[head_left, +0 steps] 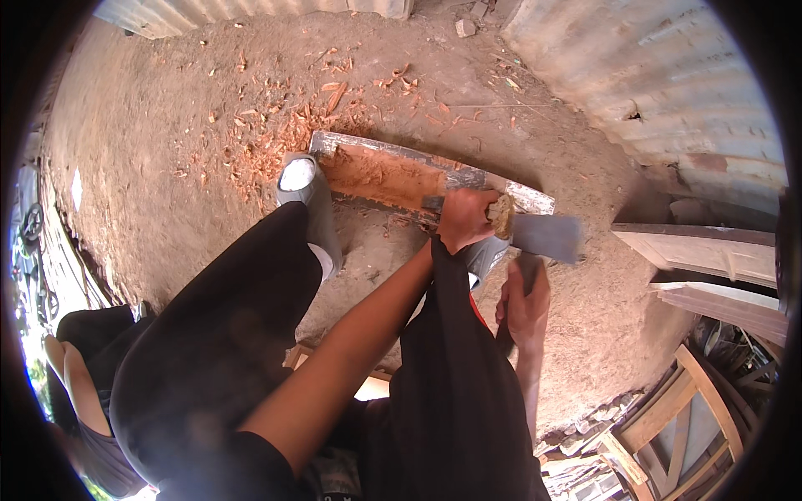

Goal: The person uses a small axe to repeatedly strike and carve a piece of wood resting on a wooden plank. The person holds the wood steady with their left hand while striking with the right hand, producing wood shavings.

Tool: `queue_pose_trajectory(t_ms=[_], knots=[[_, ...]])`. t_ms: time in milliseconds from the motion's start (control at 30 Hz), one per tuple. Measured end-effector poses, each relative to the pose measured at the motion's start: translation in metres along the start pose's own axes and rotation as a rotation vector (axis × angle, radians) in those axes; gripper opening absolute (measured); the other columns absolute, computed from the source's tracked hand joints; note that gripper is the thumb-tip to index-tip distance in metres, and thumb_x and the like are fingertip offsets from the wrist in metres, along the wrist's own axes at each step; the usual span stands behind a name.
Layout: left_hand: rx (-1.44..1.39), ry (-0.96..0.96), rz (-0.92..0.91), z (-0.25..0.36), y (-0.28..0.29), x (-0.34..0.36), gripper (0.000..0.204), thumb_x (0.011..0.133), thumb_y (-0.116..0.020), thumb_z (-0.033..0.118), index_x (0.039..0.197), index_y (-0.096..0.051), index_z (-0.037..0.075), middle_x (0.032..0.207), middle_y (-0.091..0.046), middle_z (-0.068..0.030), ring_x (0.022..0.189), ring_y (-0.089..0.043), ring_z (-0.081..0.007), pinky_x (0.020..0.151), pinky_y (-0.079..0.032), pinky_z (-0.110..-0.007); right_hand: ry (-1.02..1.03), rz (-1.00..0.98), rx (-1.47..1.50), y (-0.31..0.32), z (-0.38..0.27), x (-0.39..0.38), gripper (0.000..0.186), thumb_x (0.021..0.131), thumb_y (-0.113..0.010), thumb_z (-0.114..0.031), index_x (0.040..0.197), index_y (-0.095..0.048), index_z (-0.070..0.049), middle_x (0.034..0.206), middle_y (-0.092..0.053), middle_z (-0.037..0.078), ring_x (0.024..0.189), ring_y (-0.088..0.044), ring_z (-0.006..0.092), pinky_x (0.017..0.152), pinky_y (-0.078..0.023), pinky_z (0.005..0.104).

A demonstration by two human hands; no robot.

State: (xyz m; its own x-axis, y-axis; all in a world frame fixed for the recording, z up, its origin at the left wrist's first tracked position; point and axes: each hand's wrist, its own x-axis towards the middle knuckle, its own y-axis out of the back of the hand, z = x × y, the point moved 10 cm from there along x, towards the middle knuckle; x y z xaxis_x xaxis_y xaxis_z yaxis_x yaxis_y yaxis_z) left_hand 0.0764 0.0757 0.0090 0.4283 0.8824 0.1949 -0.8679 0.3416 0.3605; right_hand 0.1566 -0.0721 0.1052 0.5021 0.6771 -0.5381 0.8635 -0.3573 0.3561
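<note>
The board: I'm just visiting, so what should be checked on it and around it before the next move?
1. Chisel in hand: ok, the left hand is closed around it, below its pale top.
2. Grey-headed tool in hand: ok, the right hand grips its handle.
3. Recess clear of shavings: not ok, some lie in it.
4. Hands covered: not ok, both are bare.
5. Board pinned by the left shoe: cannot tell; the shoe overlaps its left end in view, but pressure does not show.
6. Chisel edge sharp: cannot tell, too small to judge.
</note>
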Motion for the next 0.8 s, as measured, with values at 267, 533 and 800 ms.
queue_pose_trajectory(t_ms=[267,533,800], knots=[[0.049,-0.047,0.001,0.006,-0.003,-0.004,0.03,0.07,-0.086,0.036,0.076,-0.069,0.011,0.068,-0.067,-0.0144,0.067,-0.069,-0.0367,0.06,-0.054,-0.047,-0.024,0.224,0.293,0.013,0.005,-0.001,0.022,0.108,-0.058,-0.024,0.11,-0.054,-0.002,0.066,-0.051,0.003,0.044,-0.052,0.0127,0.039,-0.042,0.0299],[0.098,0.002,-0.038,0.001,-0.003,-0.003,0.028,0.07,-0.085,0.031,0.078,-0.068,0.01,0.073,-0.069,-0.0142,0.072,-0.07,-0.0386,0.062,-0.053,-0.048,-0.059,0.078,0.141,0.026,-0.004,0.003,0.025,0.108,-0.058,-0.025,0.115,-0.055,-0.001,0.067,-0.053,0.003,0.045,-0.053,0.0129,0.04,-0.043,0.029],[0.082,0.034,0.003,-0.003,0.002,-0.002,0.023,0.073,-0.081,0.027,0.082,-0.069,0.011,0.075,-0.07,-0.0126,0.071,-0.07,-0.0384,0.06,-0.053,-0.048,-0.147,0.011,0.204,0.021,0.002,0.005,0.028,0.109,-0.058,-0.035,0.111,-0.053,-0.007,0.067,-0.051,0.002,0.042,-0.05,0.0125,0.038,-0.041,0.0283]])
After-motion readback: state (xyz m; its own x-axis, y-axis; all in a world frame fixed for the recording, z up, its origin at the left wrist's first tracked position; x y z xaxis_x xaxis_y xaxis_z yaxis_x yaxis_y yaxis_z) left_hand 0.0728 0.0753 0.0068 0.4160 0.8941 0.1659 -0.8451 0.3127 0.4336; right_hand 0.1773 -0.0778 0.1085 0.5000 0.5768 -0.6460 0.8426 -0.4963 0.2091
